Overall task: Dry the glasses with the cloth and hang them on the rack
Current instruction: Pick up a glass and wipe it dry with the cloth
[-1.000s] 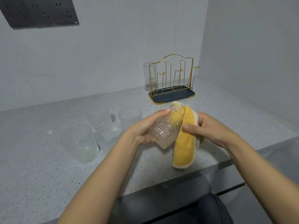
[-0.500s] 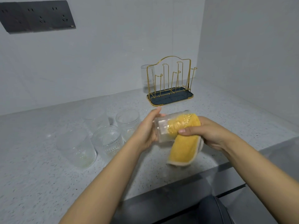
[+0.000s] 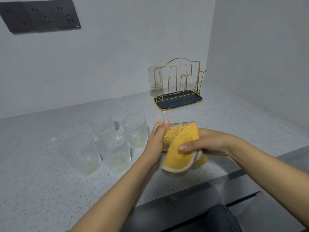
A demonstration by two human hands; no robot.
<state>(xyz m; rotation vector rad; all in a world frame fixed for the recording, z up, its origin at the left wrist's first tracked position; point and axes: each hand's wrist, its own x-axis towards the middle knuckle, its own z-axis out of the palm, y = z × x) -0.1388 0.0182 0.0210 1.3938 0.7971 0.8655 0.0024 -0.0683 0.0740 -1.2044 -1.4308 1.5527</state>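
Grip: my left hand (image 3: 156, 141) clasps the glass (image 3: 172, 131); my right hand (image 3: 207, 143) pinches the cloth (image 3: 180, 153) around it.
Surface: speckled grey counter (image 3: 234, 124), pale walls.
Around: 4 glasses (image 3: 115, 148) left; rack (image 3: 178, 84) beyond.

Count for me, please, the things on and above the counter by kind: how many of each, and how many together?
Clear ribbed drinking glasses: 6, four standing in a group, one behind the rack, one held in the hands
Yellow terry cloth: 1
Gold wire rack with dark tray: 1
Total: 8
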